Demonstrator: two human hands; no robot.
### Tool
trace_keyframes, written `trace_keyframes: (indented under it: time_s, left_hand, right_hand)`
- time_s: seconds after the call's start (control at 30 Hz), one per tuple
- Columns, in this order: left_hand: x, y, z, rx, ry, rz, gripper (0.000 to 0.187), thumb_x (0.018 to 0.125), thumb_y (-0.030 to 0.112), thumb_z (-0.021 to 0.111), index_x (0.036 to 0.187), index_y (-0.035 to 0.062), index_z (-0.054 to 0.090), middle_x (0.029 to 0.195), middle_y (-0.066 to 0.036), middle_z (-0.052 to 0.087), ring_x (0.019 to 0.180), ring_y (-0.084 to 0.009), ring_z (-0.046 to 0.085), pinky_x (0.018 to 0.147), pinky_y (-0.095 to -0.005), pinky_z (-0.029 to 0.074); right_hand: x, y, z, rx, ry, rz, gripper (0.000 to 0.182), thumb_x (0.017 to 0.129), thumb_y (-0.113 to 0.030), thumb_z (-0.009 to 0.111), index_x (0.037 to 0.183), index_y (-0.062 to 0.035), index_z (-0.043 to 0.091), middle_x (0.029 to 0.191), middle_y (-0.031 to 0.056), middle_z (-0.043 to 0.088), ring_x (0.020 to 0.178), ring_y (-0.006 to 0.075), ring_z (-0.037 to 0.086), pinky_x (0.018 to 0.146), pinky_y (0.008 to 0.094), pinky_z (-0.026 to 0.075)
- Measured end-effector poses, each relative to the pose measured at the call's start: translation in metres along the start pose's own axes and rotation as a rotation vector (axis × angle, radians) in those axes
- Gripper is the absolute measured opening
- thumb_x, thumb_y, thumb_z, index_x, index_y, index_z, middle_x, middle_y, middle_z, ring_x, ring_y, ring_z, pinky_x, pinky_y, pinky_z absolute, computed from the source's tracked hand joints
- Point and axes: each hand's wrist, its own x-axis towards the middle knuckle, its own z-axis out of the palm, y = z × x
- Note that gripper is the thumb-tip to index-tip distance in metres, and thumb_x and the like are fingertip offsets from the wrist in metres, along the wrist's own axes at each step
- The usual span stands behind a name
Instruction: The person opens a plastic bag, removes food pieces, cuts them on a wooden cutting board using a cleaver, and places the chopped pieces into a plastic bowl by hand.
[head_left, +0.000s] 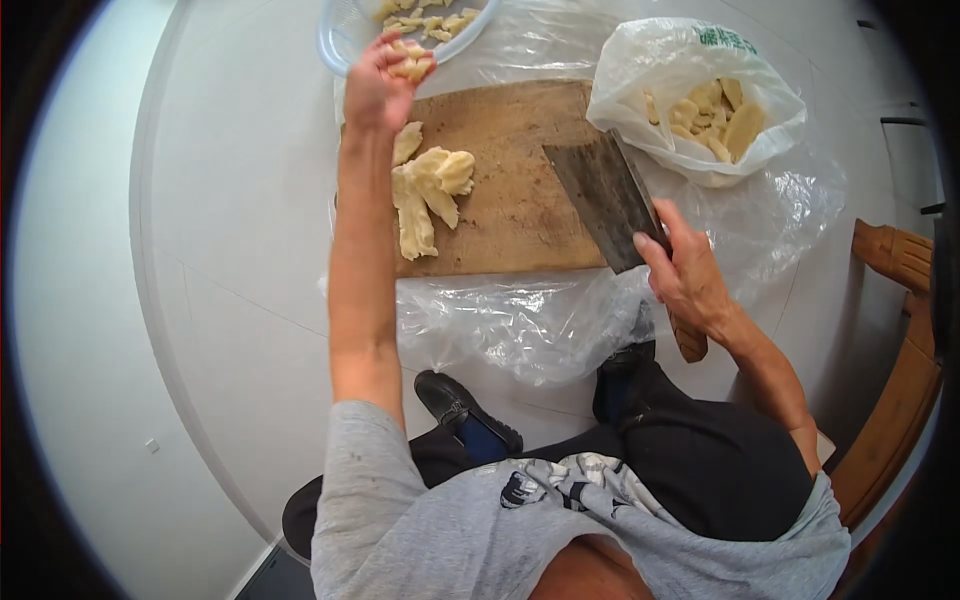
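Observation:
My left hand (382,88) is closed on pale yellow pieces (411,66) at the near rim of a translucent basin (334,50), which has more pieces inside. In my right hand (688,270) is a cleaver (610,195) with a dark wide blade and a wooden handle, its blade over the right end of the wooden board (525,190). Larger pale yellow slabs (428,190) lie on the board's left part, beside my left forearm. Right of the board, an open white plastic bag (620,90) holds several yellowish pieces (722,115).
Clear plastic sheeting (530,325) lies under and around the board on the light tiled floor (250,250). My black shoes (455,405) are near the board's front side. Wooden furniture (890,430) stands at the right.

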Motion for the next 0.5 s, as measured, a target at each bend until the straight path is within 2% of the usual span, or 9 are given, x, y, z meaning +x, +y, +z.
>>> trace_keyframes:
  time_s: [0.07,0.17,0.27,0.3,0.4,0.5]
  left_hand:
    - [0.020,0.029,0.010,0.072,-0.038,-0.051,0.048,0.077,-0.007,0.042,0.124,-0.0028,0.035,0.118,-0.024,0.043,0.107,-0.0378,0.050,0.085,-0.0477,0.047]
    - [0.060,0.046,-0.007,0.311,0.071,-0.153,0.059,0.083,-0.003,0.040,0.137,-0.0013,0.018,0.131,-0.031,0.028,0.120,-0.0461,0.037,0.094,-0.0534,0.042]
    - [0.085,0.031,-0.023,0.491,0.105,-0.008,0.067,0.080,-0.008,0.041,0.140,0.0014,0.015,0.131,-0.032,0.029,0.119,-0.0472,0.040,0.091,-0.0508,0.047]
    - [0.087,0.028,-0.027,0.485,0.160,0.015,0.064,0.076,-0.013,0.042,0.137,0.0004,0.026,0.127,-0.029,0.037,0.108,-0.0419,0.052,0.083,-0.0453,0.053]
    - [0.085,0.024,-0.025,0.679,0.172,0.104,0.051,0.076,-0.009,0.050,0.126,0.0006,0.043,0.117,-0.021,0.050,0.091,-0.0327,0.062,0.072,-0.0402,0.058]
    - [0.105,0.025,-0.038,0.990,0.143,0.088,0.040,0.075,-0.001,0.060,0.114,0.0050,0.053,0.109,-0.012,0.057,0.086,-0.0265,0.064,0.060,-0.0354,0.059]
  right_hand:
    - [-0.001,0.001,0.001,0.012,-0.025,0.007,0.025,0.087,-0.007,0.052,0.110,-0.0009,0.045,0.060,0.0164,0.049,0.050,0.0262,0.048,0.052,0.0348,0.041]
    - [-0.001,0.000,0.002,0.010,-0.052,0.000,0.026,0.087,-0.007,0.052,0.110,-0.0002,0.045,0.060,0.0158,0.049,0.051,0.0246,0.048,0.053,0.0339,0.041]
    - [-0.001,-0.001,0.003,0.023,-0.054,0.011,0.026,0.087,-0.007,0.052,0.111,0.0001,0.044,0.061,0.0155,0.050,0.051,0.0243,0.048,0.053,0.0336,0.041]
    - [-0.001,-0.002,0.003,0.025,-0.052,0.014,0.026,0.087,-0.007,0.052,0.111,0.0002,0.044,0.061,0.0155,0.050,0.051,0.0241,0.048,0.053,0.0337,0.041]
    - [0.000,0.002,0.004,0.025,-0.043,-0.002,0.026,0.087,-0.007,0.052,0.111,0.0000,0.044,0.061,0.0155,0.050,0.051,0.0233,0.048,0.053,0.0337,0.041]
    - [0.000,0.001,0.006,0.034,-0.053,0.015,0.026,0.087,-0.007,0.052,0.111,-0.0004,0.044,0.060,0.0155,0.050,0.051,0.0231,0.047,0.053,0.0336,0.041]
